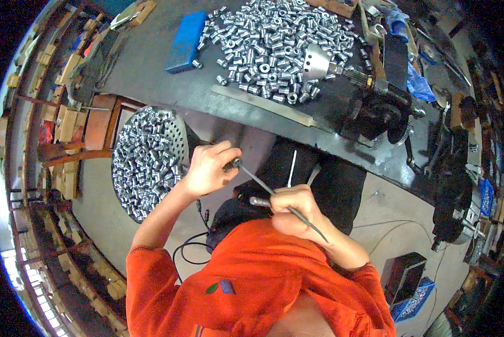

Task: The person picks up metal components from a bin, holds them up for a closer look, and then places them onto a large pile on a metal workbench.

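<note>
My left hand (209,168) is closed, its fingers pinching a small metal bushing (236,162). A thin, dark metal rod (256,180), shaped like a slender round file, reaches from that bushing back through my right hand (294,209). My right fingers are wrapped round the rod, and its far end sticks out over my right wrist. Whether the tip is inside the bushing or only against it, I cannot tell. Beside my right fist a short grey cylinder (260,201) shows; its other end is hidden. A perforated round metal tray (179,135), heaped with similar bushings (145,163), stands left of my left hand.
On the dark workbench (145,78) lies a large pile of bushings (274,45). Near it are a blue block (185,42), a flat metal bar (263,105) and a perforated metal cone (316,63) on a dark machine (384,106). A black box (405,277) stands at lower right.
</note>
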### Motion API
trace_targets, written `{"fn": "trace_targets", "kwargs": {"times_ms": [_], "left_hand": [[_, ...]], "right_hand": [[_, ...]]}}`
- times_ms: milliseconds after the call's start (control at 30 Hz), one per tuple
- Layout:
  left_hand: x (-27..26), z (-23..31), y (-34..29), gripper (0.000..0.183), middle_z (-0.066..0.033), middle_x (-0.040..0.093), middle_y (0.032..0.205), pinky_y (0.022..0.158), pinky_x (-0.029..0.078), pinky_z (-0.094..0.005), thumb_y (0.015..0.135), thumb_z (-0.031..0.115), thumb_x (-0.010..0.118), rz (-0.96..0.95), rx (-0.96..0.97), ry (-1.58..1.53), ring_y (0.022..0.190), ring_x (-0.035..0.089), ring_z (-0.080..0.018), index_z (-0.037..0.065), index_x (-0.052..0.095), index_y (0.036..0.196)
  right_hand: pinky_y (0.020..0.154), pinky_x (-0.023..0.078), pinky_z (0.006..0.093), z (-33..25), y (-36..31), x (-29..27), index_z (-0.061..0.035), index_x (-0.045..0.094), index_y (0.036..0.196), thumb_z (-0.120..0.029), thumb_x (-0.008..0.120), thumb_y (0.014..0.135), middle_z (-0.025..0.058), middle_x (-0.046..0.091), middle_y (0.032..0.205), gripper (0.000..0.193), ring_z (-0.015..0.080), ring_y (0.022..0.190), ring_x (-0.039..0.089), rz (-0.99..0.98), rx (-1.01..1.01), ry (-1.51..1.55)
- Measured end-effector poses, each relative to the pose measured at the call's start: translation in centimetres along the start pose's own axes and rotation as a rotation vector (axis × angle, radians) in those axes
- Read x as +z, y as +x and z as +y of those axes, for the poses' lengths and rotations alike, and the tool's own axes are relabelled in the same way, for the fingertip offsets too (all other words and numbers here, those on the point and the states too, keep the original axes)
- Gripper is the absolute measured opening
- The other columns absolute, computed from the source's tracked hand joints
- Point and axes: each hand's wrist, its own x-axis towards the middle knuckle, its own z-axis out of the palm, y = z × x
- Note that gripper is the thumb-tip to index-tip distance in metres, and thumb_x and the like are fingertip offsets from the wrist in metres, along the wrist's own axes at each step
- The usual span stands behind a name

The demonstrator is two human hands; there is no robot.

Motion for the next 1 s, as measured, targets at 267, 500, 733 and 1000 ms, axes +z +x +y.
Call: {"fn": "trace_targets", "kwargs": {"times_ms": [267,500,733,1000], "left_hand": [[1.3,-1.1,3.3,0.025,-0.0062,0.060,0.074,0.058,0.048,-0.0389,0.066,0.014,0.066,0.050,0.067,0.067,0.066,0.061,-0.0280,0.011,0.061,0.090],[-0.8,-5.3,17.3,0.039,-0.0046,0.062,0.074,0.050,0.046,-0.0266,0.078,0.010,0.067,0.287,-0.150,-0.390,0.053,0.056,-0.0109,0.003,0.055,0.115],[-7.0,-5.4,10.5,0.029,-0.0017,0.057,0.066,0.051,0.044,-0.0234,0.086,0.011,0.062,0.212,-0.282,-0.443,0.056,0.054,-0.0075,-0.002,0.056,0.111],[-5.9,-12.0,-9.7,0.033,-0.0089,0.061,0.065,0.057,0.048,-0.0317,0.074,0.008,0.060,0.008,-0.606,-0.070,0.060,0.061,-0.0173,0.004,0.063,0.106]], "right_hand": [[0.044,0.038,0.0387,1.2,0.0,-0.2,-0.0081,0.043,0.059,-0.014,0.065,0.061,0.0085,0.040,0.058,0.023,0.0284,0.050,0.048,0.154,-0.182,-0.428],[0.040,0.033,0.0360,0.7,-1.6,-1.1,-0.0077,0.040,0.056,-0.007,0.064,0.055,0.0061,0.036,0.053,0.023,0.0247,0.043,0.043,0.362,-0.250,-0.455],[0.039,0.030,0.0337,2.0,-2.1,0.1,-0.0080,0.035,0.055,-0.006,0.061,0.056,0.0054,0.037,0.053,0.026,0.0227,0.042,0.042,0.345,-0.217,-0.344],[0.039,0.026,0.0331,2.6,-1.3,0.8,-0.0075,0.032,0.054,-0.004,0.057,0.056,0.0054,0.033,0.052,0.025,0.0221,0.040,0.037,0.256,-0.161,-0.290]]}}
